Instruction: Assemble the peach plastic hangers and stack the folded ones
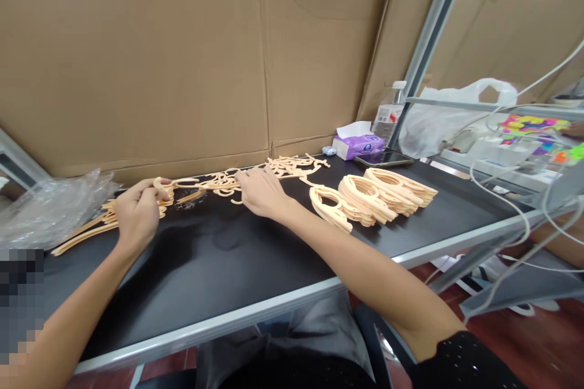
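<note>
Two hands at beige pieces; broad black tabletop toward front edge

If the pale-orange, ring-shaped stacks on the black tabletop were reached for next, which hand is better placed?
Right, I'd judge. The right hand, at the loose tangled pale-orange strips, is clearly nearer the ring-shaped stacks. The left hand is farther off, near the long curved strips.

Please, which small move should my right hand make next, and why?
Perhaps the right hand should gently separate one piece from the curved pieces: its fingers are among them, and they overlap, while the left hand is at other strips.
</note>
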`<action>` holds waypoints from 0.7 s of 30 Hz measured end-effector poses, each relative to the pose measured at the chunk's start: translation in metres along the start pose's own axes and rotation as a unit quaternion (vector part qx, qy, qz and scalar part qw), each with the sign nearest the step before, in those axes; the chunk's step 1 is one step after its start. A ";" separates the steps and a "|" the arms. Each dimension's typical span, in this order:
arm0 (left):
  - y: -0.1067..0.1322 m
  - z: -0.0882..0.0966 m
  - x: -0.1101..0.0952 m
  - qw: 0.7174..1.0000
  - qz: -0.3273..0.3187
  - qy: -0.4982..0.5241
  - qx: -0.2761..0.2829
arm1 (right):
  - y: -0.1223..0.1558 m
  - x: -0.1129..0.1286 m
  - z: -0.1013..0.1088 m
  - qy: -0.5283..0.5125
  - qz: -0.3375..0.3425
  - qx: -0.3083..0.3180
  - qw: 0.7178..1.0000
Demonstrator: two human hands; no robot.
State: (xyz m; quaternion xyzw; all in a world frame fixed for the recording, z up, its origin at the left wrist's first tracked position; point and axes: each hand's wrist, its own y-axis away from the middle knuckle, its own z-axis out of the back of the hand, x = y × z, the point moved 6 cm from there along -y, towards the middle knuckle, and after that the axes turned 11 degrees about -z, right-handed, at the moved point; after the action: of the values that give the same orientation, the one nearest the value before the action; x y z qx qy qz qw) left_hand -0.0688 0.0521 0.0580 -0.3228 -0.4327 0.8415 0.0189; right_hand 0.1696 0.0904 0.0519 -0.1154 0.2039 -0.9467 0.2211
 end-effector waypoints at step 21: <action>0.011 -0.033 0.004 0.935 -0.111 -0.162 0.295 | -0.010 -0.014 0.005 -0.079 -0.030 -0.046 0.995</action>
State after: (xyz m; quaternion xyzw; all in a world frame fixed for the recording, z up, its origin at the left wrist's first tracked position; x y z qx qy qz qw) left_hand -0.0511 0.0700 0.0345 -0.1121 -0.1947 0.9649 0.1362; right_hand 0.1799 0.1035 0.0584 -0.2062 0.2257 -0.9304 0.2023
